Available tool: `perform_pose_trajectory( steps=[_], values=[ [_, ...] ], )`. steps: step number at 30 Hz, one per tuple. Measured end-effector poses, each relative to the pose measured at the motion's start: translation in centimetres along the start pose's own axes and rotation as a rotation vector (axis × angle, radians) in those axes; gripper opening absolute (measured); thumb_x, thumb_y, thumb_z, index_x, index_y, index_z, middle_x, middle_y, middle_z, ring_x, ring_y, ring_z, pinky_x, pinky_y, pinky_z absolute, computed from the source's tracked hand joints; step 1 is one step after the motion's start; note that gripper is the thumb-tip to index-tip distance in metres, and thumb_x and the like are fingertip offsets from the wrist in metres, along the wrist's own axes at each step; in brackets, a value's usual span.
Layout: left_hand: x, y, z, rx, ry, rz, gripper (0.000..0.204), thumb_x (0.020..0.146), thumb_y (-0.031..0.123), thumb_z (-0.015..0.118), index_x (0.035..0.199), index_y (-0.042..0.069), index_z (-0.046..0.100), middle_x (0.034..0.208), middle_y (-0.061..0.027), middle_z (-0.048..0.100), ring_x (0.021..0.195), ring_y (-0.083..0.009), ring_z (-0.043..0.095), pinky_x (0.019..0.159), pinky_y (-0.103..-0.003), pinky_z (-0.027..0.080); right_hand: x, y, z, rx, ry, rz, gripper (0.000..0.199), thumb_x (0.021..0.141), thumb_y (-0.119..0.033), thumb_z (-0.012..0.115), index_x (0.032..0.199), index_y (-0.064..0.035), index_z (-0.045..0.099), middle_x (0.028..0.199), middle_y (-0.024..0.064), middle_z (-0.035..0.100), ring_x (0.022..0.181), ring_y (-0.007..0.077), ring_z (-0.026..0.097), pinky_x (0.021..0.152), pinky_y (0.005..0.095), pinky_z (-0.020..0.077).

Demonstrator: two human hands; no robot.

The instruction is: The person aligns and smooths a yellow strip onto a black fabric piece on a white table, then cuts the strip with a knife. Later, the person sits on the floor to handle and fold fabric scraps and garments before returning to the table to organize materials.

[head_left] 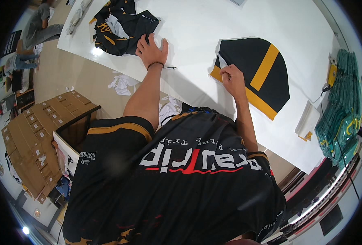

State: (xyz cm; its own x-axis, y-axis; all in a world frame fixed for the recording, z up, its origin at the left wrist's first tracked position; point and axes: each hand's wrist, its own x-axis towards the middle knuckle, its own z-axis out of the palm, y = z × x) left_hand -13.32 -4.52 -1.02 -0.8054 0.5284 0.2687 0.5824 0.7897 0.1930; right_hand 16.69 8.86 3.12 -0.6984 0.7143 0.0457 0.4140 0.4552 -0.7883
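A flat black sleeve piece (250, 57) with a yellow-orange stripe and a matching band along its lower edge lies on the white table (189, 41), to the right. At its left corner my right hand (233, 81) is closed, pinching the edge of the cloth; a bit of white underside shows just above the fingers. My left hand (150, 51) has its fingers spread, resting at the near right edge of a crumpled black garment (123, 38) with yellow-orange and white markings. A dark cord bracelet circles the left wrist.
Green plastic-wrapped packs (340, 110) are stacked along the right side, with a black cable (340, 151) hanging across. A white strip (307, 120) lies near the table's right edge. Cardboard boxes (38, 134) and white scraps (121, 85) are on the floor, left. People (44, 30) sit far left.
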Motion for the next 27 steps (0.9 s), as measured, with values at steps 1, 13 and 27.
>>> perform_pose_trajectory(
  steps=[1,13,27],
  values=[
    [0.0,0.0,0.0,-0.002,-0.001,0.0,0.058,0.089,0.051,0.064,0.134,0.017,0.054,0.146,-0.0155,0.043,0.139,-0.0336,0.035,0.112,-0.051,0.026,-0.1,0.3,0.1,-0.024,-0.003,0.004,0.004,0.085,-0.007,0.07,0.082,-0.0051,0.069,0.08,0.0146,0.062,0.074,0.035,0.064,0.068,0.0426,0.0516],
    [0.0,-0.2,0.4,-0.013,0.063,0.025,0.057,0.087,0.05,0.065,0.13,0.014,0.056,0.142,-0.0153,0.046,0.135,-0.0346,0.038,0.108,-0.053,0.029,0.1,-1.7,0.4,-0.161,-0.028,0.129,0.022,0.079,-0.026,0.081,0.081,-0.0062,0.071,0.082,0.0111,0.058,0.077,0.033,0.064,0.068,0.044,0.0503],
    [-0.1,-0.2,0.3,0.019,0.025,0.015,0.058,0.089,0.052,0.064,0.134,0.017,0.054,0.144,-0.0148,0.044,0.137,-0.0332,0.037,0.11,-0.052,0.028,-0.3,-0.5,-0.3,-0.15,-0.019,-0.004,0.008,0.084,-0.017,0.074,0.085,-0.0093,0.072,0.083,0.0125,0.062,0.078,0.0348,0.065,0.07,0.0435,0.0523]
  ],
)
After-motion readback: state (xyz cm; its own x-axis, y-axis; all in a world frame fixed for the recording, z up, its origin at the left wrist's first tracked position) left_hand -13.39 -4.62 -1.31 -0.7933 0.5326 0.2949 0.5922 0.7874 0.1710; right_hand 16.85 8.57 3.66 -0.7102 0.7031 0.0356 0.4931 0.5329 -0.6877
